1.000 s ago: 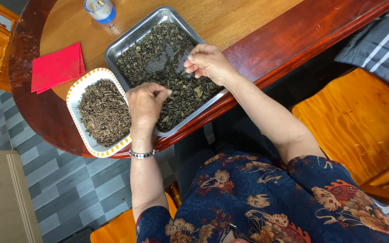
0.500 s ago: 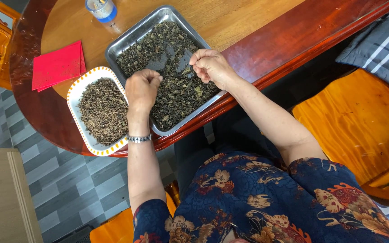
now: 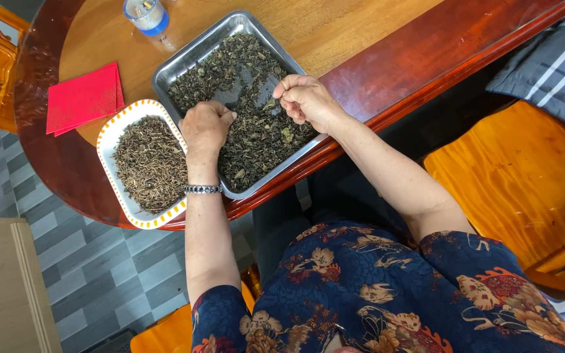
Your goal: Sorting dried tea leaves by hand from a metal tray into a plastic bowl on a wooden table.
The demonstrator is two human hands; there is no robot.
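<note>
Two bare hands work over a metal tray [image 3: 176, 65] of dried dark leaves [image 3: 256, 131] on a round wooden bench [image 3: 361, 39]. The left hand [image 3: 205, 126] is curled over the tray's near-left edge, fingers bunched narrow; whether they hold anything cannot be told. The right hand [image 3: 305, 99] hovers above the tray's right side, fingertips pinched close over the leaves. Left of the tray, touching it, sits an orange-rimmed dish [image 3: 109, 134] of brown stems [image 3: 152, 163]; beyond the dish lie red envelopes [image 3: 83, 97].
</note>
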